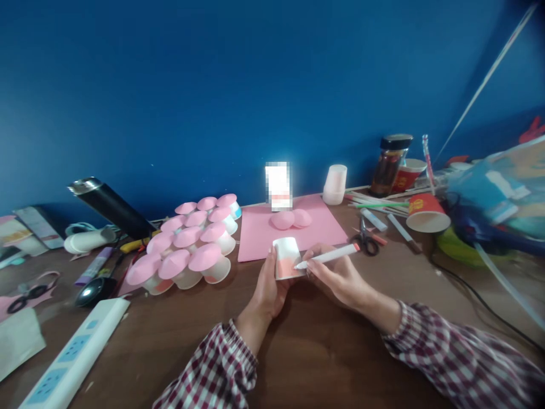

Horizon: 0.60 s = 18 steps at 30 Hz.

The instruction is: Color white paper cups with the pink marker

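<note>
Left hand [266, 289] clamped round inverted paper cup [287, 258] on wooden table [323, 352]. Right hand [336, 275] pinching white marker [327, 257], tip on cup wall. Advisable: steady cup, light even strokes. Beyond: pink sheet [293, 233], capped cups [187, 244].

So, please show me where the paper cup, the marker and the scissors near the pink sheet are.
paper cup [286, 257], head view, on its white side wall.
marker [330, 257], head view, on the middle of its white barrel.
scissors [365, 241], head view, near the pivot.
</note>
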{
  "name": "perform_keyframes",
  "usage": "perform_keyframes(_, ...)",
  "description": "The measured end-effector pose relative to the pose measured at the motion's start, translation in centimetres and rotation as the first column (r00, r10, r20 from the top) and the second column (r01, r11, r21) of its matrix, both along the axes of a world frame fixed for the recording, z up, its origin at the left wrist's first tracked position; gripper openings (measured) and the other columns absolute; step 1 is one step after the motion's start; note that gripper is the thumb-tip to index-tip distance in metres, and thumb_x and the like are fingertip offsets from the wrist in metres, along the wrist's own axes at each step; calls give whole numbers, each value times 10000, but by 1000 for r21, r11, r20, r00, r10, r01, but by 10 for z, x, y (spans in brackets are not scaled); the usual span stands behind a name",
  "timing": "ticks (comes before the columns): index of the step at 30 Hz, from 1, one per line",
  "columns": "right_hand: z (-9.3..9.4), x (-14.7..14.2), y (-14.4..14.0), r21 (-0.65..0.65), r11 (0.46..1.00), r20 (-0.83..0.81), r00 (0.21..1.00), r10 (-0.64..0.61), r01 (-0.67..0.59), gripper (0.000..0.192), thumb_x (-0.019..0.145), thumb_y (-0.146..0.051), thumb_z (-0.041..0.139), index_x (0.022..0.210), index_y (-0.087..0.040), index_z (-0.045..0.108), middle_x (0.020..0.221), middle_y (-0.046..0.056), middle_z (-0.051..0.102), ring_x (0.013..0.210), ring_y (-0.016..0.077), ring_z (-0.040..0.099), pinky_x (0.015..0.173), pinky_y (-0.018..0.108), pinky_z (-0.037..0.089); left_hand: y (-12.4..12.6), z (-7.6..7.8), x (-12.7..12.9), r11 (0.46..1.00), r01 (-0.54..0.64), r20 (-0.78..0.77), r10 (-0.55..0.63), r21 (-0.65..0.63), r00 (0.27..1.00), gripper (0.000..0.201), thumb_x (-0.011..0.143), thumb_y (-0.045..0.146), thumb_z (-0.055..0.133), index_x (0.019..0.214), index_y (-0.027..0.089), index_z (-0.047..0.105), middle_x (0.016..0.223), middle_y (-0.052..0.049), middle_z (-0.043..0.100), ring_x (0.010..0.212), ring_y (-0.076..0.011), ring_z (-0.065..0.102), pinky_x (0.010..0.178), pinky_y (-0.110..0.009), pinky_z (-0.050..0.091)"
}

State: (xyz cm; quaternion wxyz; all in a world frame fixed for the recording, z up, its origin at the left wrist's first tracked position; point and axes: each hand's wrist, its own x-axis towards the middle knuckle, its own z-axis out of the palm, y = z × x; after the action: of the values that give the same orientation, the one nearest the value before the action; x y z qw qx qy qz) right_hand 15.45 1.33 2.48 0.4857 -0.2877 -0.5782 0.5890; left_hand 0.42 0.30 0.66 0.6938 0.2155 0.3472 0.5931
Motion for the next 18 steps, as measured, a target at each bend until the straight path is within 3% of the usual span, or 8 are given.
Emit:
perform_keyframes(5, 1, 1, 0, 52, 996, 55, 996, 74, -76, 175, 885, -344, 629, 873, -174, 586, 715, -8, 580, 638, 108, 504, 583, 228, 390, 0, 2, 1, 1000, 16, 2, -16, -20, 1000, 513, 835, 570, 561, 976, 86, 654, 830, -101, 695, 771, -225, 648, 771, -359, 514)
perform_keyframes(10, 1, 2, 1, 68, 997, 64, 998, 24, -28, 158, 892, -331, 619, 889, -177, 584, 730, -7, 579, 657, 114, 520, 601, 235, 404, 0, 1, 0, 1000, -7, 2, 7, 1, 1000, 487, 843, 555, 561, 966, 92, 653, 818, -90, 684, 727, -195, 626, 726, -328, 507)
perform_keyframes(14, 1, 2, 1, 85, 994, 86, 994, 60, -68, 157, 897, -332, 607, 880, -177, 582, 737, -1, 589, 671, 119, 521, 617, 243, 409, 0, 0, 0, 1000, 22, 4, -22, 2, 1000, 512, 846, 574, 540, 966, 90, 654, 800, -90, 676, 718, -199, 624, 731, -333, 501)
perform_keyframes(18, 2, 1, 0, 93, 996, 104, 995, -8, -1, 168, 889, -337, 613, 879, -172, 585, 717, -8, 565, 636, 110, 492, 586, 237, 398, 1, -1, 0, 1000, 7, -2, -7, 30, 1000, 501, 849, 559, 549, 975, 87, 658, 820, -94, 681, 731, -195, 622, 734, -328, 502)
